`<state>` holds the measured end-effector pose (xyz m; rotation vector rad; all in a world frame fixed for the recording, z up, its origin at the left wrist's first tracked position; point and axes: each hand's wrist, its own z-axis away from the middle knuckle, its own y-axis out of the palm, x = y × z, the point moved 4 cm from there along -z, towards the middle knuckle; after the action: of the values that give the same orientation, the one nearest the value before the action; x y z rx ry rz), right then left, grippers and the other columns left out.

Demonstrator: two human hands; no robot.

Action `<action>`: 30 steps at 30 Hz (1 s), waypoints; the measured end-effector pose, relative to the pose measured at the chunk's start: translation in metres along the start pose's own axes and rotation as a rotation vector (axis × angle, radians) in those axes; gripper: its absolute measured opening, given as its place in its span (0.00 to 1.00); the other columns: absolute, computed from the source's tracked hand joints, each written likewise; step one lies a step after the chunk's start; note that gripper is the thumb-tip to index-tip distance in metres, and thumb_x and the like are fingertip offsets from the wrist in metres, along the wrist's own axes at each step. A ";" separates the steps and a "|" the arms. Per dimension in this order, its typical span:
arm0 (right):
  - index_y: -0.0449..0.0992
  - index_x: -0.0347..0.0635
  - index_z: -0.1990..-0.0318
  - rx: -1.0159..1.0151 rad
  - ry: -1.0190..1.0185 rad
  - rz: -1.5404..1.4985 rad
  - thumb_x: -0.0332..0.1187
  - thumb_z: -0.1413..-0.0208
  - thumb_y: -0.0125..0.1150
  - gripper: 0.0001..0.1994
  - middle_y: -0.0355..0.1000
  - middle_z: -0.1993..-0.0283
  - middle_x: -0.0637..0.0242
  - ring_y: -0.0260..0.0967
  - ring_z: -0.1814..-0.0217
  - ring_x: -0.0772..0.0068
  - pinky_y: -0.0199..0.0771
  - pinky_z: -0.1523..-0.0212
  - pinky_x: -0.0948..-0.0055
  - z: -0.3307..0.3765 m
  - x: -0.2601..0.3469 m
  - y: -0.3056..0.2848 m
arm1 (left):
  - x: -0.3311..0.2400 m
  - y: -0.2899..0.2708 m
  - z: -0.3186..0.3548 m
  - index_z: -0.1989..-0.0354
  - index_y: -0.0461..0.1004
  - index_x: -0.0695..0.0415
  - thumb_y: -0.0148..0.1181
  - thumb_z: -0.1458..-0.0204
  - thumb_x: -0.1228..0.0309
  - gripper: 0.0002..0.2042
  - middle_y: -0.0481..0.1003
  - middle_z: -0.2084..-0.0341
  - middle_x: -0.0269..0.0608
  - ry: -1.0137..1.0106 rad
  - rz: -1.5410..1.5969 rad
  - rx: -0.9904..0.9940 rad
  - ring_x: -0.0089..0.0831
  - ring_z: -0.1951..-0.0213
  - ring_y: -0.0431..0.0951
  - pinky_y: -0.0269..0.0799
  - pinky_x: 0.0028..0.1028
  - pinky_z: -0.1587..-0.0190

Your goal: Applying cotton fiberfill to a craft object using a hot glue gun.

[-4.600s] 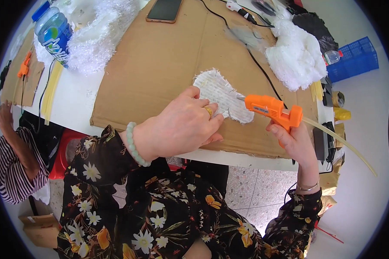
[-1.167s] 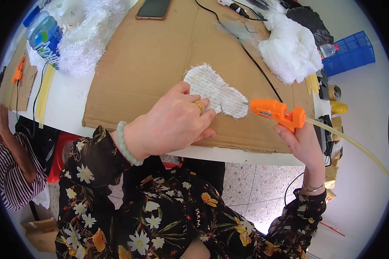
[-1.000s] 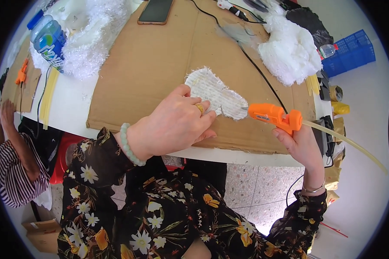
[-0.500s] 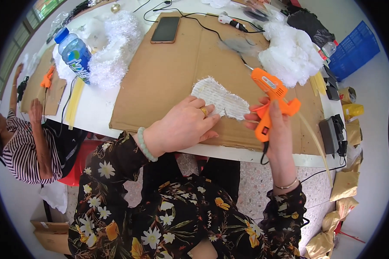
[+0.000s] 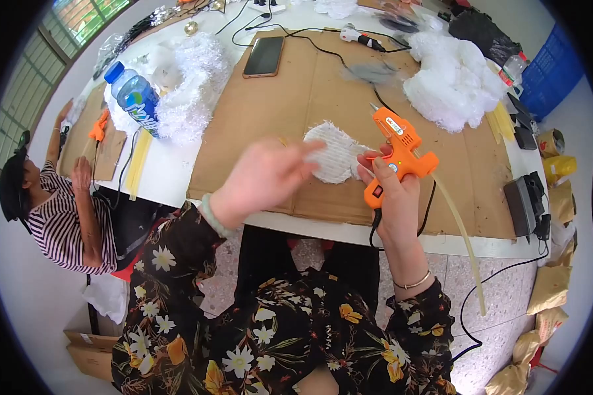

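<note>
The right hand (image 5: 392, 197) grips an orange hot glue gun (image 5: 396, 153), nozzle raised off the work and pointing to the far left, its glue stick trailing off the near right. The left hand (image 5: 263, 178), fingers loosely spread and holding nothing, reaches its fingertips onto the white fuzzy patch (image 5: 333, 151), which lies on the cardboard sheet (image 5: 270, 118) near the table's near edge. This looks like a gluing step paused for pressing or repositioning; resuming would call for lowering the nozzle onto the patch. Bare cardboard lies open to the left. The gun's black cord (image 5: 435, 197) drops over the near edge, and white stuffing (image 5: 451, 82) crowds the far right.
</note>
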<state>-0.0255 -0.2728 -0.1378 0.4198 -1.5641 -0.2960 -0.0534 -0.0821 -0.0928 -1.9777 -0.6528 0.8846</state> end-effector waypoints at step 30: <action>0.63 0.33 0.49 0.029 0.028 0.092 0.29 0.43 0.55 0.16 0.70 0.57 0.57 0.72 0.54 0.64 0.71 0.48 0.66 0.001 0.001 0.003 | 0.062 0.012 -0.083 0.54 0.73 0.60 0.52 0.55 0.82 0.17 0.73 0.78 0.33 -0.313 0.398 0.153 0.20 0.74 0.71 0.69 0.22 0.68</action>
<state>-0.0266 -0.2708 -0.1352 0.3714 -1.5567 -0.1962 0.0508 -0.0841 -0.0916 -1.8760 -0.3486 1.4625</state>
